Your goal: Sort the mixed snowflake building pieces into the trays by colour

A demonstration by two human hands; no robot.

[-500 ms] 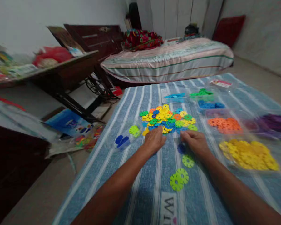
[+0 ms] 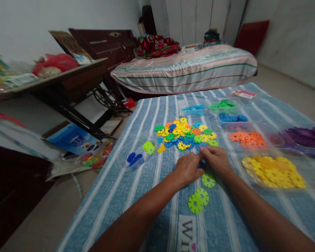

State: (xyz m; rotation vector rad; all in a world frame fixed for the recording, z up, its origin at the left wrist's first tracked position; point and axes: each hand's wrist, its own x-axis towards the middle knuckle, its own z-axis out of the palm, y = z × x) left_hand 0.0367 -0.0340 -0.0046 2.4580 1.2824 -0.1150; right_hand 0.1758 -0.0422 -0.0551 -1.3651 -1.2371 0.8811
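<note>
My left hand (image 2: 189, 168) is closed, its curled fingers close to a dark blue notched disc (image 2: 202, 163) on the cloth. Its fingertips are partly hidden, so any piece in them does not show. My right hand (image 2: 217, 160) is also closed, thumb and forefinger together at the near edge of a mixed pile of plastic snowflake discs (image 2: 182, 131). What it pinches is too small to make out. Lime-green discs lie nearer to me, one single disc (image 2: 208, 180) and an overlapping pair (image 2: 195, 203).
To the left stands a clear tub (image 2: 124, 164) with dark blue and lime discs. Sorted tubs line the right and back: yellow discs (image 2: 275, 172), orange discs (image 2: 248, 139), purple discs (image 2: 306, 135), blue discs (image 2: 232, 117), green discs (image 2: 222, 104) and light blue discs (image 2: 193, 108).
My left hand has moved from the pile's front edge rightward and toward me, beside my right hand and the dark blue disc. My right hand has stayed near the pile. The view has shifted slightly.
</note>
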